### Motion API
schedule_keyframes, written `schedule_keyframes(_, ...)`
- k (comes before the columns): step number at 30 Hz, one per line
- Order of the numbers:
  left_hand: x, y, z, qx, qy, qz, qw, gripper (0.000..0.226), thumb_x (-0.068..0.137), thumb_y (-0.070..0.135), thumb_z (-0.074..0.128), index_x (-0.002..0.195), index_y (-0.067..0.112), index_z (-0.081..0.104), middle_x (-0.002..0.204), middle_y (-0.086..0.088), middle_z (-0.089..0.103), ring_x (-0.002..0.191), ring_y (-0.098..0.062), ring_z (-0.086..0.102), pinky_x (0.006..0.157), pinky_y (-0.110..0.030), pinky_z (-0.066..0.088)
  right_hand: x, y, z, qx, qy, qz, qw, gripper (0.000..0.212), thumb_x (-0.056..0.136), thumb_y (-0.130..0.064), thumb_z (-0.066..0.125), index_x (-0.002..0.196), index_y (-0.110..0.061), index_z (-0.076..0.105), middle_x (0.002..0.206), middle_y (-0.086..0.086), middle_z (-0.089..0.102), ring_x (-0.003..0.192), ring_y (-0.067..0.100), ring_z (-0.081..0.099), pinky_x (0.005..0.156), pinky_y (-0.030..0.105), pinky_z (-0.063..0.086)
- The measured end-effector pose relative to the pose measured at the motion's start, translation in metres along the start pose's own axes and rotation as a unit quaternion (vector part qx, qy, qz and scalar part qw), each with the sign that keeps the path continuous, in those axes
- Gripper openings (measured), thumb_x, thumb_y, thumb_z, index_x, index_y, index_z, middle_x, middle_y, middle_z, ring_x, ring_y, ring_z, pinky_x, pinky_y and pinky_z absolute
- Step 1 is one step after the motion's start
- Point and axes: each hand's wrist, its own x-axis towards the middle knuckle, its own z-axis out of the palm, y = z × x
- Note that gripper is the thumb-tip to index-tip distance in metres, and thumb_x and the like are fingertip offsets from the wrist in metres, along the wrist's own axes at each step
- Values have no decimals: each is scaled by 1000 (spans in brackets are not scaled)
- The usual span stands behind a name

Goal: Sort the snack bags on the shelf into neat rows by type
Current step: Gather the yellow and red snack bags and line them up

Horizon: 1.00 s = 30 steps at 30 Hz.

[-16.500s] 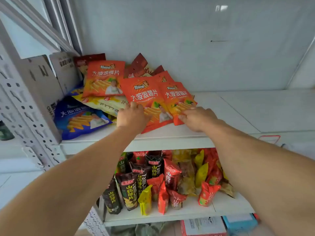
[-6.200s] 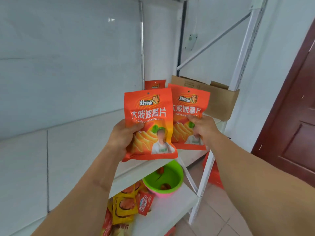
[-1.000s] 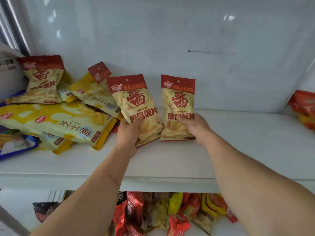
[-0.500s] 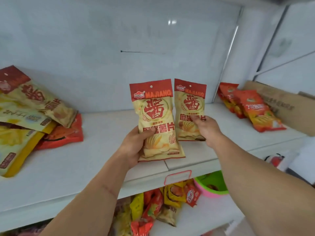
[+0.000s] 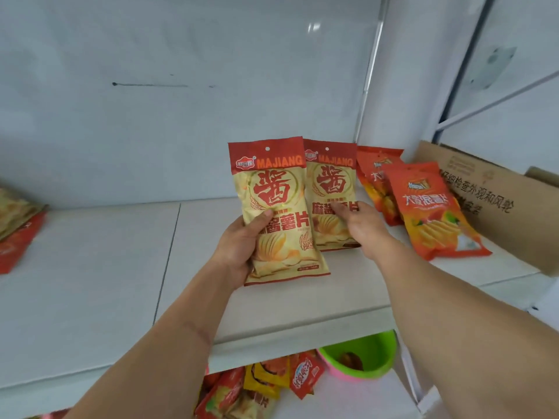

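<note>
**Two Majiang bags held upright over the shelf**

While gripped low on its body by the left hand (image 5: 239,252), thumb across the printed front, the nearer cream bag (image 5: 279,213) stands with long axis close to vertical, red header band up, bottom seal down, top leaning slightly left. Held above the white shelf (image 5: 90,282), near its front half, printed face toward the camera.

Just behind and to the right, a second cream bag (image 5: 329,182) of the same type, also upright, header up, its left edge overlapped by the first. Clasped at mid-height by the right hand (image 5: 360,225), fingers (image 5: 341,207) curled over the front. Lower edge at or just above the shelf surface; contact not clear.

Further right, two orange bags (image 5: 429,213) lying on the shelf, long axes running front to back, tops toward the rear wall, the nearer one overlapping the farther one. Beside them, at the right end of the shelf, a brown cardboard box (image 5: 499,201) with printed characters on its side.

At the far left edge, a cream bag atop a red one (image 5: 15,237), both cut off by the frame.

Below, on the lower shelf, a green bowl (image 5: 366,358) nested in a pink one, with small mixed snack packets (image 5: 272,382) to its left.
</note>
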Motion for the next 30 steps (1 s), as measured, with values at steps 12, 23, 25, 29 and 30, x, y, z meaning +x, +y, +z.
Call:
schedule_keyframes(12, 50, -16, 62, 23, 77, 11, 997, 40, 91, 31, 70, 124, 10, 61, 109, -12, 76, 98, -35, 74, 91, -59, 55, 84, 20, -24, 2, -74, -14, 997, 19, 93, -38, 67, 97, -20, 68, 95, -1, 71, 79, 10, 66, 72, 25, 50)
schedule_keyframes(23, 94, -35, 76, 66, 88, -3, 994, 37, 93, 32, 69, 122, 10, 63, 107, -11, 76, 97, -32, 74, 90, -55, 57, 132, 32, -17, -60, -63, 27, 996, 40, 96, -43, 59, 123, -14, 63, 115, 2, 70, 99, 23, 65, 81, 34, 51)
schedule_keyframes(25, 99, -38, 82, 69, 97, -5, 993, 36, 93, 33, 69, 121, 10, 63, 107, -10, 77, 96, -32, 75, 89, -54, 58, 136, 32, -17, -66, -60, 33, 995, 44, 96, -47, 58, 125, -14, 62, 118, 3, 69, 102, 25, 65, 86, 38, 53)
schedule_keyframes(29, 110, -45, 96, 79, 124, 2, 989, 36, 92, 37, 70, 118, 12, 64, 104, -8, 78, 93, -30, 75, 87, -53, 59, 136, 30, -22, -53, -56, 37, 996, 54, 99, -59, 39, 121, -15, 60, 105, 1, 65, 95, 25, 63, 79, 34, 48)
schedule_keyframes(30, 113, -47, 100, 90, 137, 7, 986, 36, 91, 39, 70, 117, 14, 65, 103, -6, 78, 92, -28, 76, 86, -51, 59, 133, 27, -24, -43, -61, 45, 996, 59, 100, -61, 32, 124, -15, 59, 106, 3, 63, 98, 25, 62, 77, 32, 45)
